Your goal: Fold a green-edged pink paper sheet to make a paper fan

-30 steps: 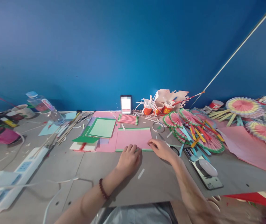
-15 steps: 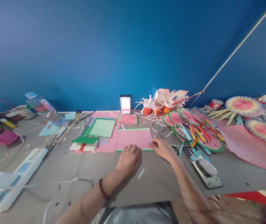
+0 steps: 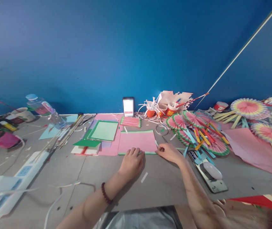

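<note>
A pink sheet of paper [image 3: 138, 141] with green strips along its top and bottom edges lies flat in front of me. My left hand [image 3: 132, 161] rests on its lower edge, palm down, fingers lightly bent against the paper and table. At the lower right corner, my right hand [image 3: 170, 152] has thumb and forefinger pinched together; what they hold, if anything, is too small to make out. A small pale strip [image 3: 156, 143] shows by the sheet's right edge, just above those fingertips. A narrow white strip [image 3: 144, 177] lies on the table below the sheet.
Stacked green-and-white sheets [image 3: 103, 130] lie left, and a folded pink strip [image 3: 130, 121] sits behind. Paper fans [image 3: 198, 127], a phone [image 3: 218, 186] with a mouse [image 3: 211, 170] on it, and paper cups [image 3: 171, 109] stand right. A power strip [image 3: 21, 181] and bottle [image 3: 45, 108] occupy the left.
My right hand has turned and shifted slightly right along the sheet's lower right corner, its fingers curling more tightly. My left hand and the sheet have stayed put.
</note>
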A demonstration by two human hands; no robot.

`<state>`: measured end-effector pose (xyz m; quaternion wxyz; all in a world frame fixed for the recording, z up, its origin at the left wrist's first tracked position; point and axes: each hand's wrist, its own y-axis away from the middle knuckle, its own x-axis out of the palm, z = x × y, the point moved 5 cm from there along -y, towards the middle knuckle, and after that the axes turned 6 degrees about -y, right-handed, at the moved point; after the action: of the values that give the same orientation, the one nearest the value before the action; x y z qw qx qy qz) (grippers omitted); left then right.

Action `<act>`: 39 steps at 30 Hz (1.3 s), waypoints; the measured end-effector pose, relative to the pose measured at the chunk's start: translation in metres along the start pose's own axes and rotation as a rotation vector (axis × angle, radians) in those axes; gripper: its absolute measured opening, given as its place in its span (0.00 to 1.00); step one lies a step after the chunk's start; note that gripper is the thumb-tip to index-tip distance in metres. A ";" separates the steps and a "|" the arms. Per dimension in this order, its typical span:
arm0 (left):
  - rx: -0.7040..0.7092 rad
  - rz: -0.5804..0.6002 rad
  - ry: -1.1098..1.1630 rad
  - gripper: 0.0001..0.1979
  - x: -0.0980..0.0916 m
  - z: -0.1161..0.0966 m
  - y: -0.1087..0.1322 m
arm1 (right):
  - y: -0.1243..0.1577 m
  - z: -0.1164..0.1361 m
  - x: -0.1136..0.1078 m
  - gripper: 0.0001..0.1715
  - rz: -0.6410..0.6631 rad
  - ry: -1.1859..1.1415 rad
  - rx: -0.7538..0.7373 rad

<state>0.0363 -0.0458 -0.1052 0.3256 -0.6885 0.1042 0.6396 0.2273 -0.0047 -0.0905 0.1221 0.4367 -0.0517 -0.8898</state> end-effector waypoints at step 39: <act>0.033 0.040 -0.065 0.15 -0.002 -0.008 0.002 | 0.004 0.005 -0.001 0.09 -0.010 0.148 0.074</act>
<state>0.0420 -0.0523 -0.1043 0.3275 -0.6597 0.1178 0.6661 0.2248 -0.0080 -0.0861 0.1049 0.5055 -0.0730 -0.8533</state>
